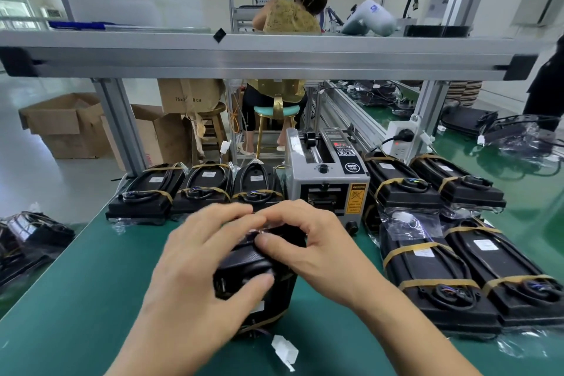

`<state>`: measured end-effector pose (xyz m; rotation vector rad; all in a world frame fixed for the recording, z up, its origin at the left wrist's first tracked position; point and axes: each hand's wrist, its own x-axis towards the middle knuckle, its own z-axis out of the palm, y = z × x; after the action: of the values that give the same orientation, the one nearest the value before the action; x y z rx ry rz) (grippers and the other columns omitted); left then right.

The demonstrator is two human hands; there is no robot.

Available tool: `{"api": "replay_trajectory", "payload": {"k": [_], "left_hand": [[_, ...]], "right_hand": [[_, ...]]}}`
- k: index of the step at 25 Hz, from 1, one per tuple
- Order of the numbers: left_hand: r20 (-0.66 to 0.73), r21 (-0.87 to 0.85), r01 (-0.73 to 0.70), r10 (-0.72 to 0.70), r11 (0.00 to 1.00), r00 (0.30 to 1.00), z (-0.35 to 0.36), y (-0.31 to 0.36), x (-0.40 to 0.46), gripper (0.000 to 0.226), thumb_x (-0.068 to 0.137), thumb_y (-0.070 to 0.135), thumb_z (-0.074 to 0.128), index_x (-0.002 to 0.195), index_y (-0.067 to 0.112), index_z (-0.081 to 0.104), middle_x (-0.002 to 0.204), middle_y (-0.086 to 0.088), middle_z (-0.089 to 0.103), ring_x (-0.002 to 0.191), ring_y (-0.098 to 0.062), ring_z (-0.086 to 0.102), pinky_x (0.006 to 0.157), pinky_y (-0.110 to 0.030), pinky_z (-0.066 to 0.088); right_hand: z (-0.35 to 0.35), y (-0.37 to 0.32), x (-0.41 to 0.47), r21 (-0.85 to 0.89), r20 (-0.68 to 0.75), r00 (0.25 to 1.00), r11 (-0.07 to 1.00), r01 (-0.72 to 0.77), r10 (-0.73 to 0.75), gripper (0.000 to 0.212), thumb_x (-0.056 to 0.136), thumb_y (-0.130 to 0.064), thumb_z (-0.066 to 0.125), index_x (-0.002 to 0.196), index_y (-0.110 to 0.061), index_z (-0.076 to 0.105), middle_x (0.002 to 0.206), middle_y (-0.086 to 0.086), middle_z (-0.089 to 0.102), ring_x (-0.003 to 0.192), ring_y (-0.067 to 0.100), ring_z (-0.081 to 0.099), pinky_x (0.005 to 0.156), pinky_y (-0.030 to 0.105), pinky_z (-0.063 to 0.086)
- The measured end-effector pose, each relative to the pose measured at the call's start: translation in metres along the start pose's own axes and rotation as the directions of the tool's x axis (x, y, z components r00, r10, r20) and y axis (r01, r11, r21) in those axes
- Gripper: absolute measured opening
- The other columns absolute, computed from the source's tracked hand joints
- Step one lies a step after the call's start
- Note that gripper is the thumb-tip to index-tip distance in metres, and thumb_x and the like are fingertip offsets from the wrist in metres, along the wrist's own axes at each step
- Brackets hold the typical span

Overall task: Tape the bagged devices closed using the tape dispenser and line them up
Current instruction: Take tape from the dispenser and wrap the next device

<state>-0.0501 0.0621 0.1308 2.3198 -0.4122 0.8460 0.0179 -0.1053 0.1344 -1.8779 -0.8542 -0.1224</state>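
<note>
Gripping the bagged device point(253, 265) from either side, left hand point(195, 256) and right hand point(308, 241) pinch its far end, long axis pointing away toward the tape dispenser point(326, 177) just beyond.

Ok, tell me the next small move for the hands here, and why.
Probably press the bag flap flat on the device and hold it, then send the right hand to the tape dispenser for a strip. Both hands pinch at the device's top end, the left hand with its thumb on the side. No strip shows in the fingers, and the dispenser's slot sits just behind.
</note>
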Motion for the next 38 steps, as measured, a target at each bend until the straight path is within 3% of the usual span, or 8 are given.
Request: {"api": "replay_trajectory", "payload": {"k": [5, 12, 17, 25, 28, 30, 33, 38], "left_hand": [[0.016, -0.191, 0.203, -0.203, 0.960, 0.979, 0.002, 0.000, -0.004, 0.049, 0.056, 0.055, 0.068, 0.103, 0.039, 0.062, 0.109, 0.017, 0.063, 0.106, -0.004, 0.058, 0.088, -0.010, 0.040], [0.008, -0.105, 0.123, -0.123, 0.987, 0.992, 0.002, -0.001, -0.006, 0.032, 0.067, 0.052, 0.061, 0.095, 0.038, 0.056, 0.113, 0.020, 0.059, 0.109, -0.005, 0.056, 0.090, -0.012, 0.038], [-0.040, -0.092, 0.134, -0.138, 0.987, 0.990, 0.003, -0.004, -0.010, 0.037, 0.076, 0.050, 0.051, 0.104, 0.032, 0.068, 0.113, 0.017, 0.062, 0.111, -0.006, 0.055, 0.097, -0.021, 0.038], [-0.084, -0.030, 0.179, -0.180, 0.983, 0.980, 0.009, 0.018, -0.009, 0.035, 0.075, 0.044, 0.053, 0.102, 0.028, 0.069, 0.104, 0.025, 0.060, 0.097, -0.002, 0.053, 0.085, -0.004, 0.033], [-0.097, -0.031, 0.199, -0.201, 0.980, 0.975, 0.008, 0.021, -0.011, 0.033, 0.074, 0.037, 0.061, 0.105, 0.029, 0.067, 0.100, 0.026, 0.060, 0.091, 0.000, 0.053, 0.079, -0.014, 0.041], [-0.109, -0.043, 0.236, -0.240, 0.971, 0.965, 0.008, 0.020, -0.011, 0.039, 0.072, 0.035, 0.063, 0.110, 0.031, 0.065, 0.096, 0.023, 0.060, 0.088, -0.001, 0.052, 0.077, -0.015, 0.040], [-0.107, -0.023, 0.262, -0.263, 0.965, 0.959, 0.010, 0.019, -0.012, 0.039, 0.076, 0.034, 0.071, 0.114, 0.033, 0.062, 0.097, 0.016, 0.063, 0.089, -0.001, 0.054, 0.078, -0.014, 0.039], [-0.098, -0.019, 0.270, -0.270, 0.963, 0.958, 0.007, 0.021, -0.014, 0.039, 0.072, 0.038, 0.066, 0.110, 0.031, 0.064, 0.095, 0.015, 0.063, 0.085, -0.003, 0.057, 0.076, -0.019, 0.043]], "right_hand": [[-0.007, 0.008, -0.004, 0.211, 0.001, 0.990, 0.968, -0.135, 0.138, 0.024, 0.081, -0.012, 0.075, 0.102, -0.022, 0.070, 0.099, -0.007, 0.069, 0.092, 0.000, 0.061, 0.084, 0.010, 0.044], [0.000, 0.033, -0.009, 0.528, 0.010, 0.946, 0.802, -0.281, 0.325, 0.019, 0.086, -0.036, 0.062, 0.100, -0.028, 0.073, 0.097, -0.009, 0.071, 0.097, 0.006, 0.063, 0.090, 0.022, 0.047], [-0.006, 0.075, 0.006, 0.576, -0.435, 0.496, 0.655, -0.488, 0.752, 0.018, 0.089, -0.024, 0.063, 0.072, -0.024, 0.069, 0.065, -0.011, 0.060, 0.065, 0.007, 0.052, 0.063, 0.019, 0.040], [-0.008, 0.097, 0.048, 0.412, -0.620, 0.315, 0.641, -0.648, 0.718, 0.019, 0.086, -0.025, 0.067, 0.068, -0.023, 0.063, 0.086, 0.004, 0.071, 0.083, 0.026, 0.063, 0.080, 0.038, 0.054], [-0.005, 0.070, 0.043, 0.510, -0.533, 0.417, 0.672, -0.537, 0.737, 0.024, 0.085, -0.021, 0.068, 0.062, -0.021, 0.061, 0.069, -0.006, 0.064, 0.074, 0.014, 0.060, 0.069, 0.025, 0.050], [-0.003, 0.033, 0.027, 0.564, -0.414, 0.668, 0.750, -0.345, 0.618, 0.023, 0.083, -0.022, 0.070, 0.061, -0.023, 0.066, 0.057, -0.017, 0.061, 0.061, -0.002, 0.057, 0.056, 0.010, 0.043], [0.005, -0.011, 0.003, 0.354, -0.188, 0.939, 0.912, -0.208, 0.287, 0.011, 0.065, -0.043, 0.073, 0.065, -0.032, 0.073, 0.076, -0.018, 0.065, 0.077, -0.004, 0.062, 0.071, 0.010, 0.046], [0.002, -0.011, 0.004, 0.005, -0.207, 0.936, 0.957, -0.290, 0.284, 0.014, 0.071, -0.028, 0.077, 0.060, -0.033, 0.070, 0.075, -0.024, 0.061, 0.090, 0.005, 0.060, 0.095, 0.045, 0.042]]}}
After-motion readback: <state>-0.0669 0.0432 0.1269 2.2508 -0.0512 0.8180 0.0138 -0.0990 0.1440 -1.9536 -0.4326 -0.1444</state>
